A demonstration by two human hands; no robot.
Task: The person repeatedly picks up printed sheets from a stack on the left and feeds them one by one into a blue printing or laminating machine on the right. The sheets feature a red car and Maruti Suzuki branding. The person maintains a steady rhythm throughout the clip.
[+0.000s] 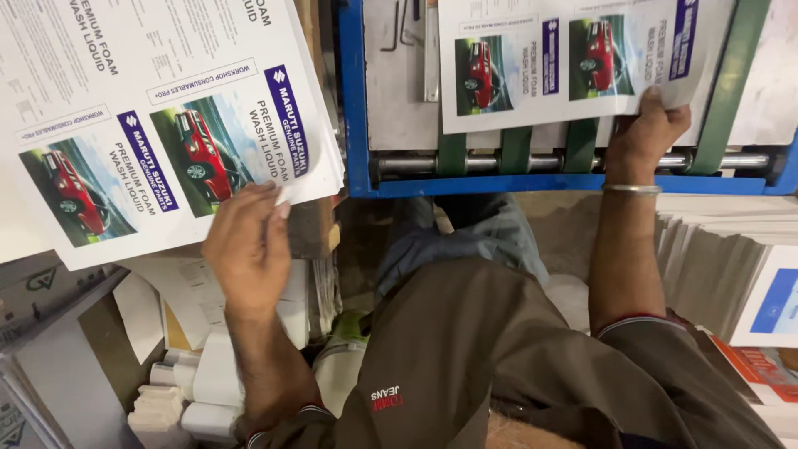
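Note:
My left hand (247, 241) rests its fingertips on the near corner of a thick stack of printed sheets (158, 116) at the left; the sheets are white with pictures of a red car and blue label strips. My right hand (642, 133), with a metal bangle on the wrist, grips the lower edge of a single printed sheet (565, 58) of the same kind. That sheet lies on the blue-framed machine tray (357, 125) with green belts (515, 150) and a steel roller (416, 164) under it.
Tall piles of white paper (715, 258) stand at the right, with a blue and white printed pile (773, 303) and an orange-edged one (761, 366) in front. Rolls and scraps of paper (204, 374) lie at the lower left. My legs fill the middle.

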